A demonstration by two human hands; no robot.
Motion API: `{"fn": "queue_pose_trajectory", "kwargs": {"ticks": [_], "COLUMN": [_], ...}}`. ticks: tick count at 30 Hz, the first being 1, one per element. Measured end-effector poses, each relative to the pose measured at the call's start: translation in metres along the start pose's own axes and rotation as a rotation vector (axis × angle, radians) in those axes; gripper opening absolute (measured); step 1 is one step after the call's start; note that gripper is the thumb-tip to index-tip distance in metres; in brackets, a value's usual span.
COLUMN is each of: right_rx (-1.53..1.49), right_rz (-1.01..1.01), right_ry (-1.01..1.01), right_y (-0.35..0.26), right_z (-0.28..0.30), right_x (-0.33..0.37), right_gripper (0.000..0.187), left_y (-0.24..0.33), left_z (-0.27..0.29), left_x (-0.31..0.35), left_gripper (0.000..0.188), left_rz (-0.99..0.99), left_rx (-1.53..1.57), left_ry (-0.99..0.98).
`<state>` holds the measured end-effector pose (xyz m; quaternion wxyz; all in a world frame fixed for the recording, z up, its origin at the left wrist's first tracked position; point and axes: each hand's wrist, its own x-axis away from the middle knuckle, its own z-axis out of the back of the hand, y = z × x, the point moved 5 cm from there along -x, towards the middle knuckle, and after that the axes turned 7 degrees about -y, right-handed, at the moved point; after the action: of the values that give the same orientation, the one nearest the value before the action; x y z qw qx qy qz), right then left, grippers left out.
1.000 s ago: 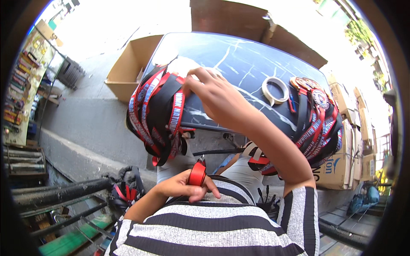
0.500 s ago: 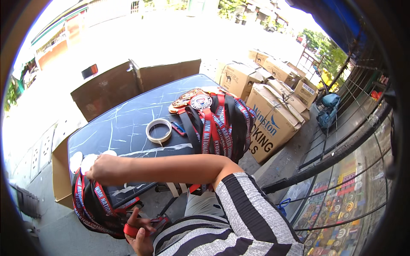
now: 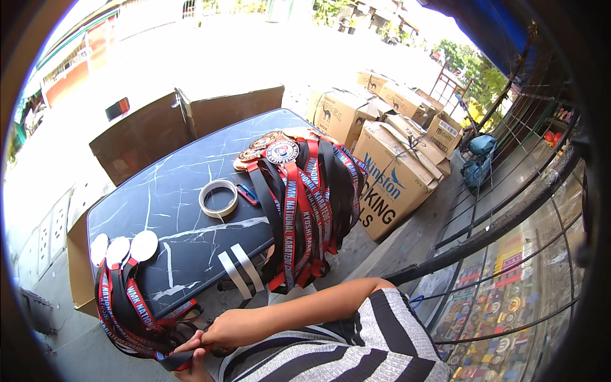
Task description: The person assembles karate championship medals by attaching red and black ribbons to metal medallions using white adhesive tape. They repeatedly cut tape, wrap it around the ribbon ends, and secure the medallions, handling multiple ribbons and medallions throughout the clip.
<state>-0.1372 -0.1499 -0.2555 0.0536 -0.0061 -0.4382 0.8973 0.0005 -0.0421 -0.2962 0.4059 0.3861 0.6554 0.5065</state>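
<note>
Low at the front, near my body, my right hand (image 3: 234,328) and my left hand (image 3: 194,361) meet. Both are closed on a black-and-red medal ribbon (image 3: 170,360), with their fingertips pinched close together. That ribbon belongs to a bunch of printed ribbons (image 3: 132,304) hanging over the table's left front corner. At their upper ends, several white-faced medals (image 3: 144,246) lie on the dark marbled table (image 3: 181,169). To the right, a larger bundle of red, black and blue medal ribbons (image 3: 305,197) drapes over the edge, with gold-rimmed medals (image 3: 282,152) on top.
A roll of tape (image 3: 202,198) and a red-and-blue cutter (image 3: 248,195) lie mid-table. Two pale strips (image 3: 244,267) hang from the front edge. Cardboard boxes (image 3: 394,181) are stacked at right; open box flaps (image 3: 141,137) stand behind the table. A wire-fronted rack (image 3: 503,267) runs along the right.
My right hand has come away from the white-faced medals, down and right to my left hand. Both hands now grip the ribbon. The whole view has shifted slightly.
</note>
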Motion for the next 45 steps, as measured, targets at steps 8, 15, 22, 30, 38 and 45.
{"fn": "queue_pose_trajectory", "kwargs": {"ticks": [8, 15, 22, 30, 38, 45], "right_rx": [-0.094, 0.359, -0.517, -0.549, -0.719, -0.324], "right_rz": [-0.156, -0.484, -0.010, -0.253, -0.114, 0.162], "right_ry": [-0.035, -0.333, -0.206, -0.131, -0.010, -0.045], "right_y": [0.074, 0.162, 0.088, 0.041, 0.000, -0.049], "right_z": [-0.053, -0.103, -0.074, -0.040, -0.008, 0.036], "right_x": [0.005, 0.011, -0.003, 0.006, -0.005, -0.021], "right_gripper": [0.022, 0.026, 0.038, 0.021, 0.017, 0.018], "left_y": [0.018, 0.040, 0.035, 0.038, 0.038, 0.041], "left_z": [0.007, 0.006, -0.017, 0.001, -0.008, 0.000], "left_x": [0.006, -0.001, -0.011, -0.015, -0.005, 0.005], "left_gripper": [0.028, 0.023, 0.018, 0.017, 0.011, 0.018], "left_rz": [0.022, -0.080, 0.011, 0.145, 0.176, 0.256], "left_rx": [-0.130, -0.154, -0.005, 0.202, 0.449, 0.506], "left_ry": [0.028, 0.112, -0.147, 0.068, -0.242, -0.495]}}
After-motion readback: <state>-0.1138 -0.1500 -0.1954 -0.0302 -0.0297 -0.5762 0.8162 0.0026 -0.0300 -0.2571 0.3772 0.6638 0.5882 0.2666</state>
